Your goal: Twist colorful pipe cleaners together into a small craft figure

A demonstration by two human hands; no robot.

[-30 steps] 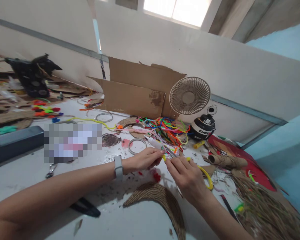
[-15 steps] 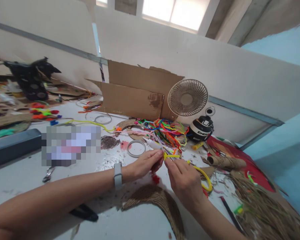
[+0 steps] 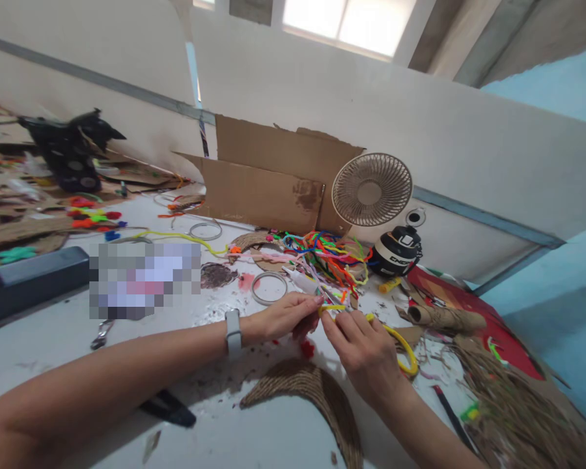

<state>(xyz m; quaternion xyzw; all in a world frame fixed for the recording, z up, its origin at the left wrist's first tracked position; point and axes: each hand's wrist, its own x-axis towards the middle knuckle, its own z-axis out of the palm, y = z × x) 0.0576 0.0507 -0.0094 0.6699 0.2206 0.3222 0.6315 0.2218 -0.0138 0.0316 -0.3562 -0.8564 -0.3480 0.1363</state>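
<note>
My left hand [image 3: 293,316], with a watch [image 3: 233,332] on its wrist, pinches a short yellow pipe cleaner [image 3: 333,307] between thumb and fingers. Close against it, my right hand [image 3: 361,348] has its fingers curled at the same yellow strand. A yellow ring [image 3: 406,348] shows just right of my right hand; whether it joins the strand is hidden. Beneath the hands lies a small fuzzy red piece [image 3: 307,349]. A crescent wrapped in brown twine [image 3: 293,378] rests on the white table nearer to me. My fingers hide the exact grip.
Behind the hands lie a tangle of coloured pipe cleaners [image 3: 322,251], a white glue bottle [image 3: 303,281] and a metal ring [image 3: 268,288]. A fan [image 3: 372,189] and a black jar [image 3: 395,254] stand farther back. Loose brown twine [image 3: 508,397] lies right, a dark box [image 3: 34,280] left.
The yellow pipe cleaner's shape at my fingertips has changed: its free end now lies lower and nearer my right fingers. Both hands stay together; the view has shifted slightly.
</note>
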